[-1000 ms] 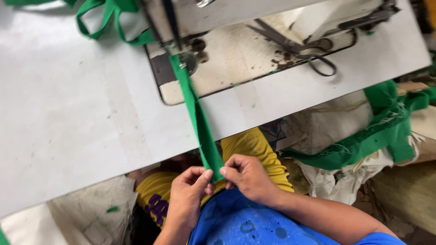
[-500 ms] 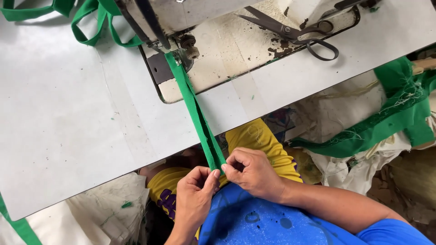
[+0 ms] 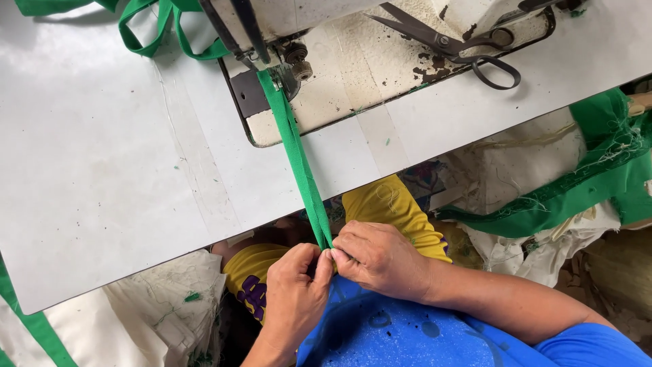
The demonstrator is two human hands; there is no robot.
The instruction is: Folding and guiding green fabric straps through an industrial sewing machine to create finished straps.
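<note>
Left hand and right hand meet at lower centre, fingertips of both pinching near end of green strap. Strap runs taut up across white table to sewing machine at top centre; far end hidden under presser foot. Black scissors lie on machine bed, upper right. Green fabric heap at right edge, partly cut off. No packages, labels or signs visible. Machine head cropped by top edge.

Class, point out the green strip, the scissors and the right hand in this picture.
green strip [image 3: 296, 155]: head view, mid-length on the table.
scissors [image 3: 445, 42]: head view, at the pivot.
right hand [image 3: 379, 258]: head view, back of the hand.
</note>
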